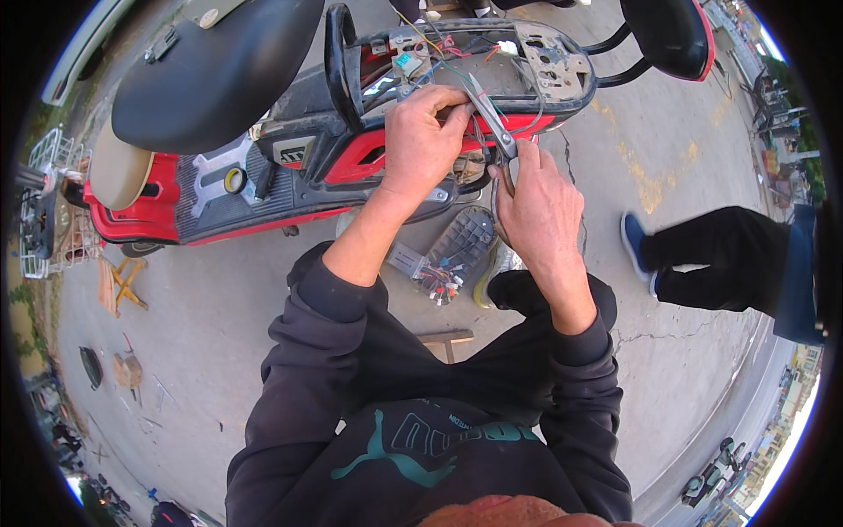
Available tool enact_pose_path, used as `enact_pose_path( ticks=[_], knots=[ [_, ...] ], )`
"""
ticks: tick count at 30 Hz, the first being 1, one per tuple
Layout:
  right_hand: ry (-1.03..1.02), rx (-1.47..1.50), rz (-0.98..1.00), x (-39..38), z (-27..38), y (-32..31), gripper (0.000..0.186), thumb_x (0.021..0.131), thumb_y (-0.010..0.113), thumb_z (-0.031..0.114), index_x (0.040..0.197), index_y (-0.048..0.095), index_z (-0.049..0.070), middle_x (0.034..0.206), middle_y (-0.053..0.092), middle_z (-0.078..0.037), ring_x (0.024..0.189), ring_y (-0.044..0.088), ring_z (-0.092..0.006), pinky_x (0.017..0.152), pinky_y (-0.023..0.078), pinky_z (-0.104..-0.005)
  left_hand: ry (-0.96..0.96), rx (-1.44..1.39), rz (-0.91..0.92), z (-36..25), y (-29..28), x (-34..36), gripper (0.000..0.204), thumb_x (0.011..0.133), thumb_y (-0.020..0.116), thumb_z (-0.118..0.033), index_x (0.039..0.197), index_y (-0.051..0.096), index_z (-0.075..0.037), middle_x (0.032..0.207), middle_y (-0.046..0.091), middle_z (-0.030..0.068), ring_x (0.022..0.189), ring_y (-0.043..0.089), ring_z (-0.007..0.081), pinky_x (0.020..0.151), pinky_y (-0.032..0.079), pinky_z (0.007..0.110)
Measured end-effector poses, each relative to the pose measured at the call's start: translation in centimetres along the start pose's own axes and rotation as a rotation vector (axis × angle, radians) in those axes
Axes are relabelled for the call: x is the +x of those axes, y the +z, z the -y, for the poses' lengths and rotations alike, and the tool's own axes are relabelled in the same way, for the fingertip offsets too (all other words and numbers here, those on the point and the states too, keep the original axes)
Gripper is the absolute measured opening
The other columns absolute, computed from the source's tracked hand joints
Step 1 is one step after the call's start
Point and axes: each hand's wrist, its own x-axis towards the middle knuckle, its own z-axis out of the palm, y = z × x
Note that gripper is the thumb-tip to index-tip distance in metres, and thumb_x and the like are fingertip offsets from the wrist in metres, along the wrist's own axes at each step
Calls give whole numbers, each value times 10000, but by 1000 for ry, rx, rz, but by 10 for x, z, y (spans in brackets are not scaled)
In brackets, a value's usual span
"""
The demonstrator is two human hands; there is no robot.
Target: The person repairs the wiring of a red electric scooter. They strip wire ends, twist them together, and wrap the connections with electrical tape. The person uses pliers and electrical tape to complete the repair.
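Note:
My right hand grips a pair of metal scissors, its blades pointing up and left. Beside the blades, my left hand is closed in a pinch on a thin wire, mostly hidden by the fingers. Both hands are over the near side of a red and black electric scooter, whose rear body is uncovered. Loose coloured wires run across the opening above my hands. A teal connector and a white connector lie among them.
On the ground below lies a dark plastic cover beside a bundle of wires with connectors. A black seat rises at the left. A roll of tape rests on the footboard. At the right, another person's legs stand close.

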Motion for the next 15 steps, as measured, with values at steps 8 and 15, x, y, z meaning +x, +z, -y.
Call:
enact_pose_path(
  ticks=[8,15],
  knots=[
    [-2,-6,-14,-1,0,9,331,902,714,262,1086,550,41,923,628,-156,849,686,-360,651,548,-474,11,2,-24,4,2,0,70,831,714,2,883,703,48,844,708,148,718,703,257,662,546,342],
    [22,-11,-15,-1,2,10,342,924,702,269,1140,574,36,938,653,-185,837,678,-396,673,531,-492,31,9,-20,5,3,0,69,836,711,5,891,698,44,857,702,154,734,695,269,672,542,348]
  ],
)
